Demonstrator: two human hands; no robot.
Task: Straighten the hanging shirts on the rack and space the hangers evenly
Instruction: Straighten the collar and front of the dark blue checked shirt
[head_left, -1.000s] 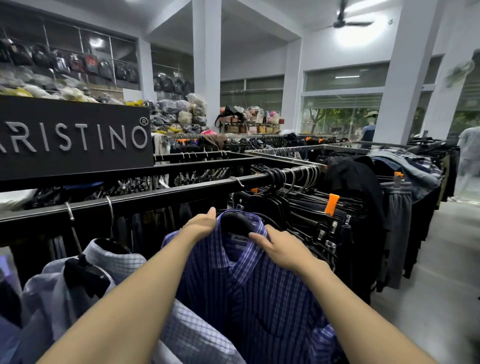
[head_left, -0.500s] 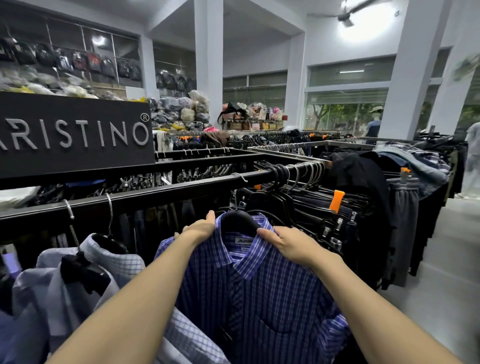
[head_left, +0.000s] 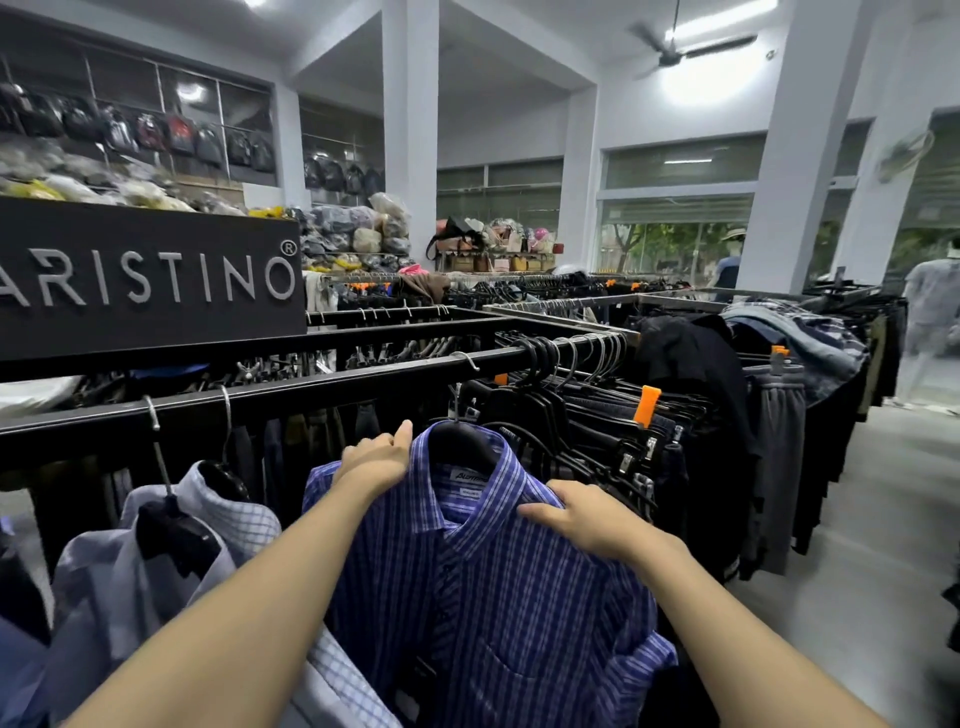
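the right hand (head_left: 587, 514) was moved down onto the blue shirt (head_left: 519, 587) shoulder; the left hand (head_left: 376, 457) stays gripping the collar, so straightening is underway, spacing not yet.

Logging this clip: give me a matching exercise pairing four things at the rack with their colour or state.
Things:
1. striped shirt
2. checked shirt
3. size clip
4. left hand

Colour or state:
A. orange
B. pale, white-blue
C. dark blue
D. resting on a shirt's shoulder

Pairs: 1-C, 2-B, 3-A, 4-D
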